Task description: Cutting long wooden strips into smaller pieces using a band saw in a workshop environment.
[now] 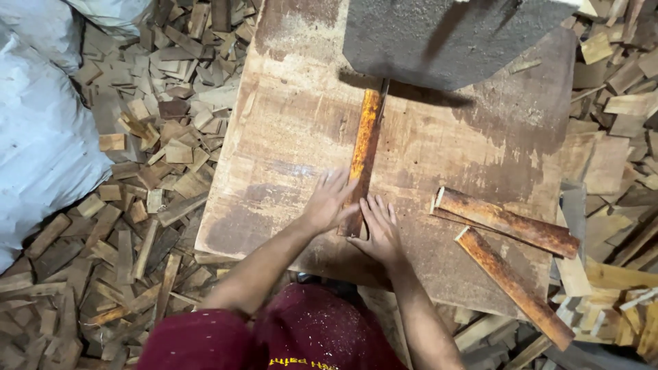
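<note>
Hands flat, left hand and right hand pressing orange strip on tabletop mid-frame, strip only partly under saw housing.

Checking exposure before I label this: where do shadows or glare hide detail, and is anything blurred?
Head view: light is even; the grey housing casts a dark shadow across the table just below it. White sacks at the left look nearly blown out. Left hand, right hand and strip are sharp; the edges bend slightly.
</note>
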